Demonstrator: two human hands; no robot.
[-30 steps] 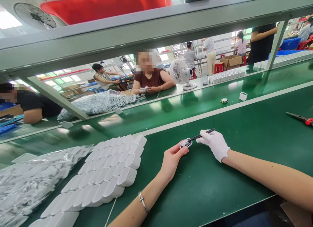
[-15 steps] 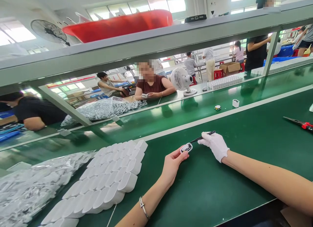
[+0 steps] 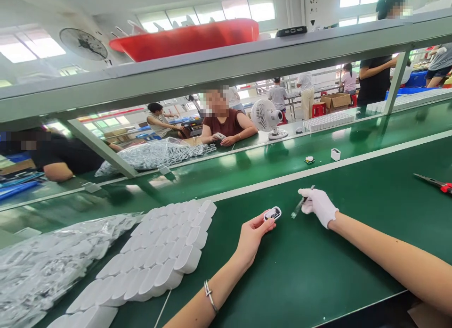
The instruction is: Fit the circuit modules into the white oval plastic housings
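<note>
My bare left hand (image 3: 252, 233) pinches a small white plastic housing (image 3: 277, 209), its open end facing up and dark parts with a bit of yellow showing inside. To the right of it, my white-gloved right hand (image 3: 320, 206) grips dark tweezers (image 3: 303, 203). Their tips are blurred, point down and left, and stay apart from the housing. Whether anything sits between the tips I cannot tell. Beyond my hands, a small circuit board (image 3: 310, 159) with a white part lies on the green surface, beside another white housing (image 3: 335, 154) standing upright.
Rows of white housings (image 3: 165, 252) stand at left, next to a clear bag of parts (image 3: 63, 266). Red-handled pliers (image 3: 434, 182) lie at right. A shelf (image 3: 219, 61) crosses overhead. Across the bench, a person (image 3: 229, 123) sits beside a white fan (image 3: 266, 116).
The tweezers have come away from the housing in my left hand and swung to point more steeply downward. My right hand has shifted slightly right. The whole view has shifted a little.
</note>
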